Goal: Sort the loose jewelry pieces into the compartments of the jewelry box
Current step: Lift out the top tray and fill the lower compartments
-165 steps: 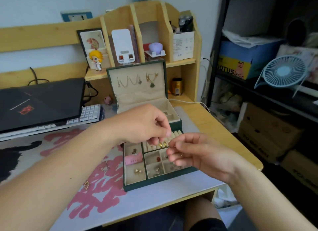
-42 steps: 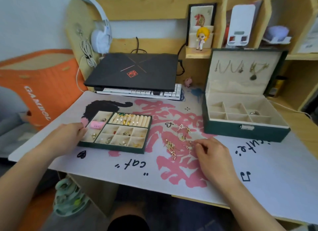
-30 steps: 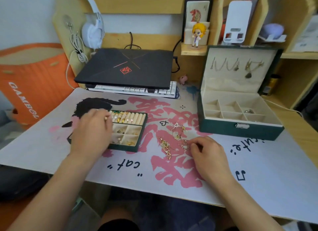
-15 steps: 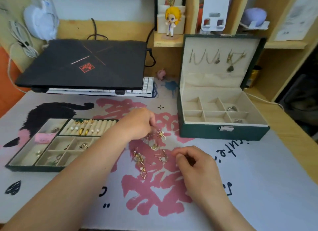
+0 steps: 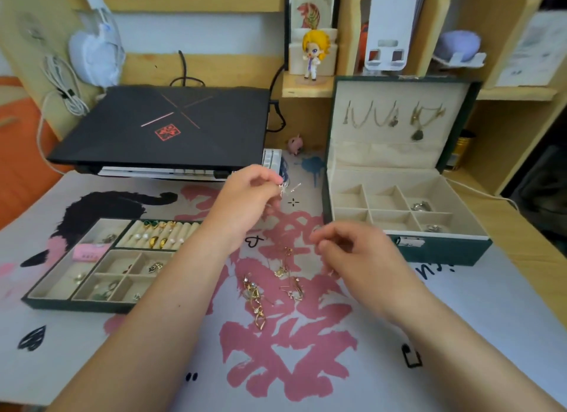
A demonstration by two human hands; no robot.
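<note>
My left hand (image 5: 248, 197) is raised above the mat and pinches a small silvery earring (image 5: 287, 188) at its fingertips. My right hand (image 5: 352, 252) hovers lower, fingers curled, thumb and forefinger together; I cannot tell whether it holds a piece. Several loose gold earrings (image 5: 276, 286) lie on the mat between my hands. The green jewelry box (image 5: 445, 252) stands open at the right, lid up with necklaces hanging inside; two of its compartments hold silvery pieces. Its removable tray (image 5: 76, 304) sits at the left, with rings, studs and a pink item in it.
A closed black laptop (image 5: 165, 126) rests over a white keyboard behind the mat. Wooden desk shelves at the back hold a blond figurine (image 5: 314, 54), a white phone stand (image 5: 391, 28) and white headphones (image 5: 95, 52). A tiny pink pig figure (image 5: 295, 143) stands beside the box.
My left hand has lifted a silvery earring off the pile and risen toward the box. My right hand has come up off the mat. The view has shifted slightly.
</note>
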